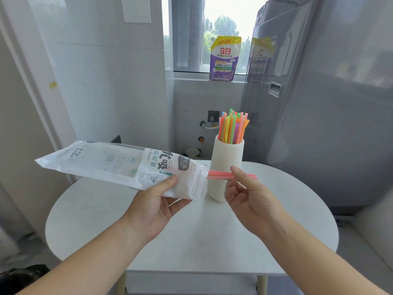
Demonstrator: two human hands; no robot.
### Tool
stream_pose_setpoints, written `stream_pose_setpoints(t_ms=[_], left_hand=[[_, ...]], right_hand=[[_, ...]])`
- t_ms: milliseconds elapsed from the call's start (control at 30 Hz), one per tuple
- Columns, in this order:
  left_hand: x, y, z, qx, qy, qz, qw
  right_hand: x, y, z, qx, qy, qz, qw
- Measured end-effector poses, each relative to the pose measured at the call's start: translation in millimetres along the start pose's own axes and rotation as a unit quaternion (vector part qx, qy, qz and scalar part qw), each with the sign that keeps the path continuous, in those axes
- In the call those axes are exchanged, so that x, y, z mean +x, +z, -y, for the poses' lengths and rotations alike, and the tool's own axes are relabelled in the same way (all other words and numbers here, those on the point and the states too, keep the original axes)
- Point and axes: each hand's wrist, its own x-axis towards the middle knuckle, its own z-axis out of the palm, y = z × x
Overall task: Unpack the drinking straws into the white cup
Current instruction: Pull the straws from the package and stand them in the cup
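Left hand (148, 207) fingers clamped on bag (119, 167), right hand (251, 201) fingers pinching pink straws (219, 175) at bag mouth, cup (226, 167) of straws on bench (191, 241)

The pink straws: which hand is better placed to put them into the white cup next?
Right. The right hand already pinches the pink straws just in front of the white cup, while the left hand is occupied holding the straw bag.

Two bare forearms, no sleeves — left grip (155, 201), right grip (253, 199) ungloved.
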Motion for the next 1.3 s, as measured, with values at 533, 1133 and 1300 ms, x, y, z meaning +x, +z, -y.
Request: stream_pose_setpoints(t_ms=[533,1133,1300], left_hand=[[-4,4,0,-0.037,0.002,0.003,0.999],[4,-8,0,-0.099,-0.006,-0.064,0.993],[3,-10,1,-0.088,-0.009,-0.058,0.994]], right_hand=[[6,4,10,-0.158,-0.147,0.031,0.976],[-34,38,132,-0.430,-0.461,-0.038,0.775],[-46,51,152,-0.472,-0.515,-0.035,0.715]])
